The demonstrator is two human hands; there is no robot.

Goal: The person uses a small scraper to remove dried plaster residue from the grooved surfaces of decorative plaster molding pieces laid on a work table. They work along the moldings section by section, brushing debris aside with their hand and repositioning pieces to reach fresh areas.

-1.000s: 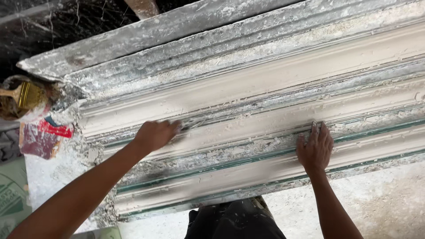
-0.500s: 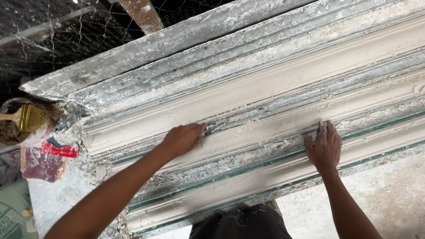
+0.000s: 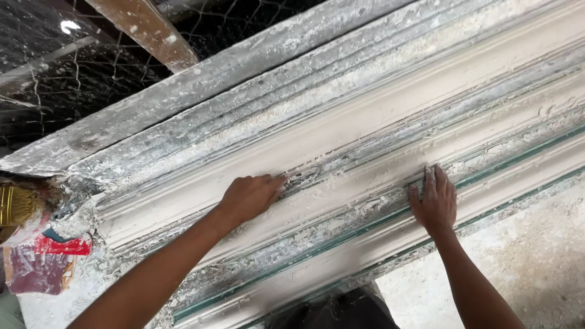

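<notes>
At far left, beside the end of the mould: a crumpled plastic bag [image 3: 38,268], red and translucent with a patch of blue, its print too creased to make out; just above it a yellow-bristled brush [image 3: 17,206], cut off by the frame edge.

Centre, running from lower left to upper right: a long plaster cornice mould [image 3: 390,116], ridged and grooved lengthwise, crusted grey and white, with a thin green line along its lower rails. Both ends run out of view.

Left hand [image 3: 247,198]: fingers curled loosely, knuckles up, fingertips pressed into a groove of the mould where wet plaster [image 3: 304,176] lies in a small ridged smear. Whether anything is pinched under the fingertips cannot be told (the hand covers that spot).

Right hand [image 3: 436,204]: laid flat and open, fingers together and pointing up the slope, palm resting on a lower ridge of the mould; it grips nothing. The two hands are well apart along the mould.

Behind the mould, upper left: wire mesh [image 3: 55,79] over a dark space, and a plaster-flecked wooden batten [image 3: 149,30], its top cut off.

Lower right: speckled concrete floor [image 3: 536,256]. Bottom centre: dark clothing [image 3: 341,311], partly out of frame.
</notes>
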